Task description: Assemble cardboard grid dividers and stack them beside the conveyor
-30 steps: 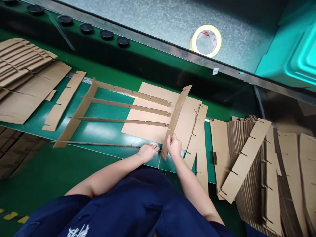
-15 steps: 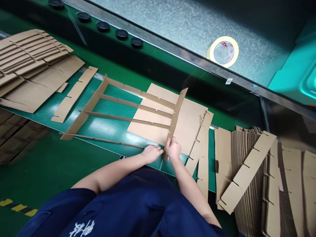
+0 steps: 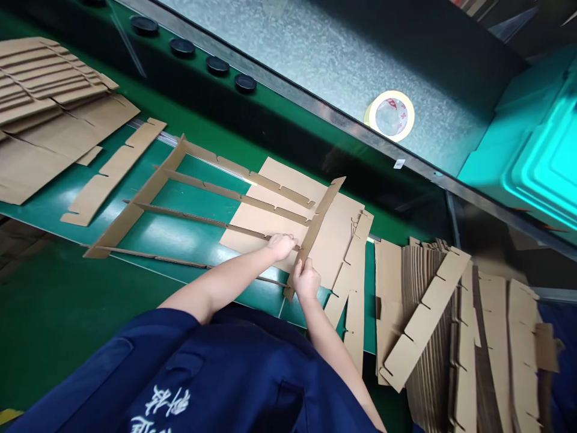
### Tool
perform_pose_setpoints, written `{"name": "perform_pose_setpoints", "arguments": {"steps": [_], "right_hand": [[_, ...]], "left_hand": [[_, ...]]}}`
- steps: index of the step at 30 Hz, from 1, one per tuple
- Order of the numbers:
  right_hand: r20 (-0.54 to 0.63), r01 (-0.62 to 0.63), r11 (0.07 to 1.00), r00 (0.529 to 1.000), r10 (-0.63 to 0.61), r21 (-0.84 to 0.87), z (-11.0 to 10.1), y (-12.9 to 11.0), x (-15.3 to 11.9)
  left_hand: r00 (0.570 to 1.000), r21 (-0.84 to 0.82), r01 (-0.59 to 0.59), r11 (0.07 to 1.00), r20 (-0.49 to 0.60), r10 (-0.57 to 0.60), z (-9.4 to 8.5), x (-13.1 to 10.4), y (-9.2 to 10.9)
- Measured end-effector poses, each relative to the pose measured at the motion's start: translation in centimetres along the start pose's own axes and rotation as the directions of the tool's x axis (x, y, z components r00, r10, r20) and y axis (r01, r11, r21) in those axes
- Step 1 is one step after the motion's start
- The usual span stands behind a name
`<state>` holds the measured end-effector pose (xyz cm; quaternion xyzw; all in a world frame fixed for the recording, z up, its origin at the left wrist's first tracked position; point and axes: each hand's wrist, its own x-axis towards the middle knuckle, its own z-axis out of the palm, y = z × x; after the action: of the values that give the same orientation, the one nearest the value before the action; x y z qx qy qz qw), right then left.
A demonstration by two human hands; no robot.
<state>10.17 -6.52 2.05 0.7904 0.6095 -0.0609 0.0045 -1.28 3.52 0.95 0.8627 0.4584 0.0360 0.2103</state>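
Observation:
My right hand [image 3: 307, 280] is closed around the lower part of a slotted cardboard cross strip [image 3: 319, 224], which stands on edge. My left hand [image 3: 282, 246] pinches the right end of a long cardboard strip [image 3: 193, 218], close against that cross strip. Another long strip [image 3: 157, 259], nearest my body, meets the cross strip just below my right hand. Two farther long strips, the upper one [image 3: 265, 183] and the one below it [image 3: 225, 191], end beside the cross strip. A left cross strip [image 3: 137, 201] joins all the long strips at their other ends.
A flat cardboard sheet [image 3: 243, 225] lies under the frame on the green table [image 3: 189, 162]. Loose slotted strips [image 3: 356, 264] lie to the right, beside stacked strips [image 3: 421, 300]. Folded cardboard dividers [image 3: 90, 129] are at left. A tape roll [image 3: 408, 117] and teal bin [image 3: 532, 144] sit beyond.
My left hand has moved from the nearest long strip up to the one above it. My right hand has shifted slightly along the cross strip. The two upper strips' ends now show apart from it.

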Motion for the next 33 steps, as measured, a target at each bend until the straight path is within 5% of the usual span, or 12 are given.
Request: {"name": "perform_pose_setpoints", "arguments": {"steps": [5, 24, 28, 31, 33], "right_hand": [[0.015, -0.001, 1.000, 1.000, 0.001, -0.022, 0.3, 0.1, -0.1], [0.254, -0.037, 0.999, 0.966, 0.045, -0.036, -0.4, -0.6, 0.8], [0.061, -0.008, 0.985, 0.998, -0.002, 0.170, -0.8, 0.6, 2.6], [-0.156, 0.061, 0.941, 0.988, -0.008, 0.333, -0.8, 0.8, 6.2], [-0.189, 0.091, 0.902, 0.982, -0.011, 0.421, -0.7, 0.4, 9.0]], "left_hand": [[1.000, 0.023, -0.022, 0.999, 0.013, 0.022, 1.3, -1.0, 0.1], [0.998, 0.016, -0.067, 0.998, -0.017, 0.067, 1.4, -0.6, -0.6], [0.995, -0.003, -0.077, 0.997, -0.063, 0.076, 0.9, -0.7, -0.5], [0.991, -0.010, -0.100, 0.995, -0.085, 0.099, 0.2, -0.9, -0.7], [0.986, -0.015, -0.111, 0.994, -0.125, 0.108, -0.4, -0.6, -1.1]]}}
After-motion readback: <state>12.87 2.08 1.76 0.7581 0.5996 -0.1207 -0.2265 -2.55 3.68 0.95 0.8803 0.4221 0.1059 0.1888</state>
